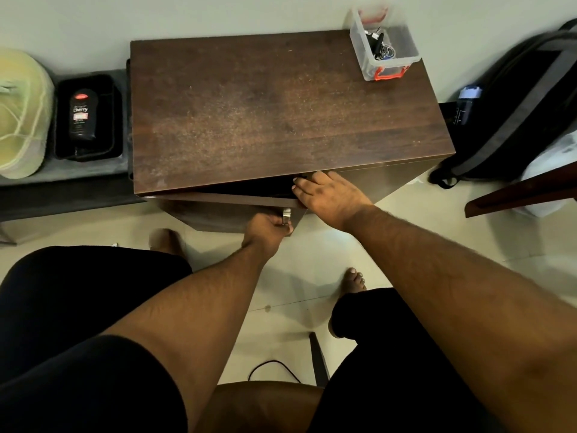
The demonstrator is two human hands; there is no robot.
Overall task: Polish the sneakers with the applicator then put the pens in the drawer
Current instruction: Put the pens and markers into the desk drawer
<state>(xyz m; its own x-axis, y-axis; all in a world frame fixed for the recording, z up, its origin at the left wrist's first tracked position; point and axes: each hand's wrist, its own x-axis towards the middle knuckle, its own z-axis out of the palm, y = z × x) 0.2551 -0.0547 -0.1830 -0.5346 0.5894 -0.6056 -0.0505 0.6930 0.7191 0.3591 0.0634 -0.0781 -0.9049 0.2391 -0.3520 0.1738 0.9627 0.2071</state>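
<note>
Left hand (271, 227) grips the handle (286, 215) of the part-open drawer (237, 200), right hand (327, 192) reaching inside, fingers straight.

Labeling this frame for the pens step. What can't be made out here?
- Drawer contents, head view: hidden under the cabinet top; the gap is dark, so no pens show.
- Right hand fingertips: reach into the gap, so whether they hold anything cannot be told.
- Left hand on the handle: finger wrap mostly hidden by the hand's back.
- Clear box contents: small; apparently keys.
- Polish bottle label: small print unreadable.
</note>
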